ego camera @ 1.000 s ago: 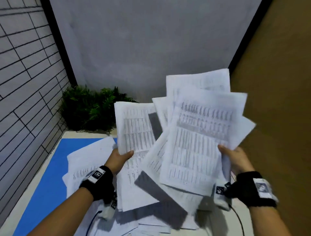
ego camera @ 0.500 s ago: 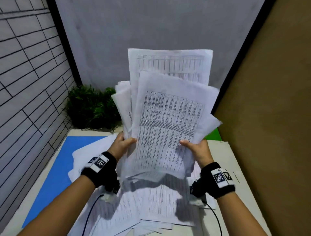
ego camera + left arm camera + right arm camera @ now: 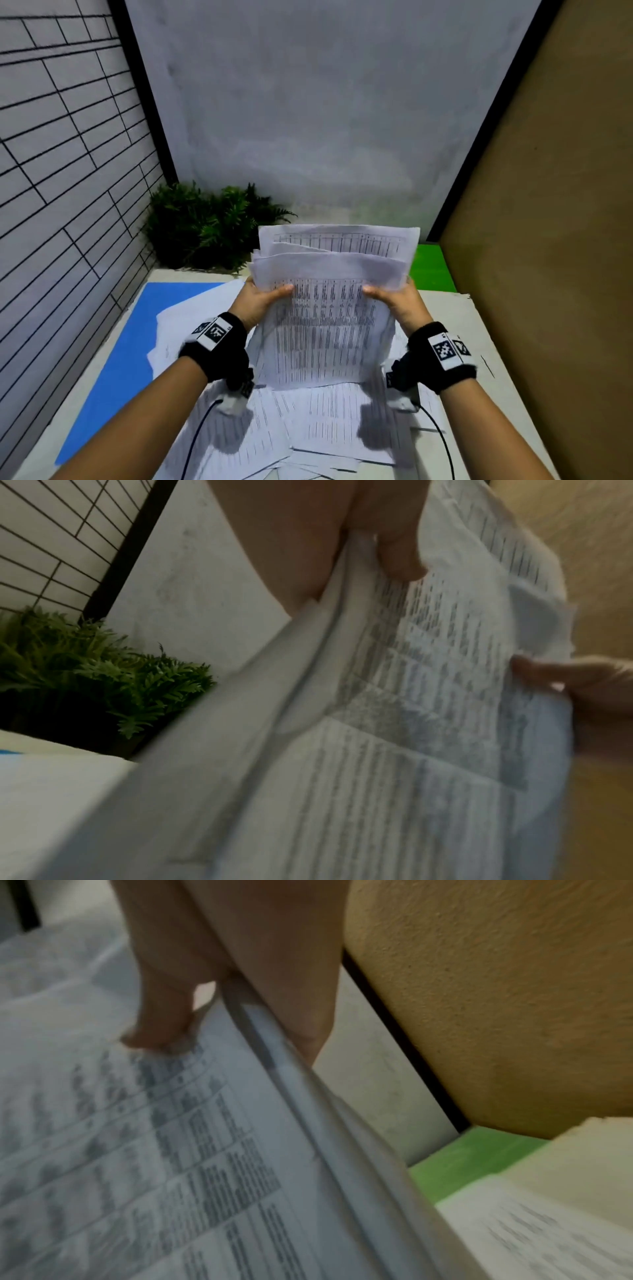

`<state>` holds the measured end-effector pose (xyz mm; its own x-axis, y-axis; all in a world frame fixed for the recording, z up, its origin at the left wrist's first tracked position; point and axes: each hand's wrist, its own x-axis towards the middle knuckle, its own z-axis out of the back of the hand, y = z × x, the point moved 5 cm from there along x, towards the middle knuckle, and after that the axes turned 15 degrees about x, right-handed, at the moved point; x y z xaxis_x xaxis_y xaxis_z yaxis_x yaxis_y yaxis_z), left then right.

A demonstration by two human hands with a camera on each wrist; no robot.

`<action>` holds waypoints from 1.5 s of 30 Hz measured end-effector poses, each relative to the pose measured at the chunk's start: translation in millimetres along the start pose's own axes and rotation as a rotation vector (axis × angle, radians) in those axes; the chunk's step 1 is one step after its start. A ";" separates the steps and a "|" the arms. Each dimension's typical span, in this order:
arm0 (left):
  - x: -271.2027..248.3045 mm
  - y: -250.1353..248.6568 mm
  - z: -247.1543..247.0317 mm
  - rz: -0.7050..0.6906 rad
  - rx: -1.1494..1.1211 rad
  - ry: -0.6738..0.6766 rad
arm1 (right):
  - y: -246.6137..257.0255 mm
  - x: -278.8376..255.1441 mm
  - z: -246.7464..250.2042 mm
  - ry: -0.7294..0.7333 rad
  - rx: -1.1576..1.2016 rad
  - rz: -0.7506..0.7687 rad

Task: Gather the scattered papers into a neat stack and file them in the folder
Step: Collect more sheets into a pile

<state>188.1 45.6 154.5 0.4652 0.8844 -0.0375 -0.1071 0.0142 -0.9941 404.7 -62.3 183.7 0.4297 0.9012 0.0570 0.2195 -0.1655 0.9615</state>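
Squaring is the step I'm on: left hand (image 3: 258,301) and right hand (image 3: 399,301) pinch the sheaf (image 3: 329,308) upright over the bench (image 3: 455,329), fingers (image 3: 397,550) clamped on its edges. Next I'd tap it even, then gather the loose papers (image 3: 308,428) underneath.

I grip thin matt printed paper sheets (image 3: 329,308); my wristbands (image 3: 219,346) are fuzzy black cloth, the right-hand wall (image 3: 555,205) rough tan, the desk (image 3: 455,329) smooth matt
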 end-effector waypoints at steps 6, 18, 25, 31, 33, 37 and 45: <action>-0.1 -24.7 6.9 -0.121 -0.086 -0.034 | 23.3 -0.6 2.1 -0.002 0.127 0.101; -4.0 -0.3 -13.0 -0.048 0.030 0.060 | 99.8 -26.5 -55.1 -0.003 -1.188 0.546; -0.3 14.9 -11.0 0.036 0.091 0.059 | 75.1 -21.6 -19.3 -0.101 -1.033 0.370; 3.9 21.2 -6.6 0.064 0.068 0.052 | 58.2 -3.3 28.9 -0.198 -0.490 0.301; 5.1 21.8 -5.7 0.091 0.056 0.043 | 52.8 -0.6 34.5 -0.154 -0.352 0.254; 5.2 20.7 -6.0 0.093 0.050 0.039 | 16.0 0.1 45.3 -0.038 -0.165 0.079; -2.5 26.6 -9.7 0.099 0.040 -0.049 | -64.9 -11.0 31.6 -0.063 -0.147 -0.209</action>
<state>192.6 39.2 127.2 0.4074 0.9041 -0.1288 -0.1858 -0.0560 -0.9810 413.4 -74.1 112.1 0.4434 0.8820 -0.1598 0.1821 0.0859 0.9795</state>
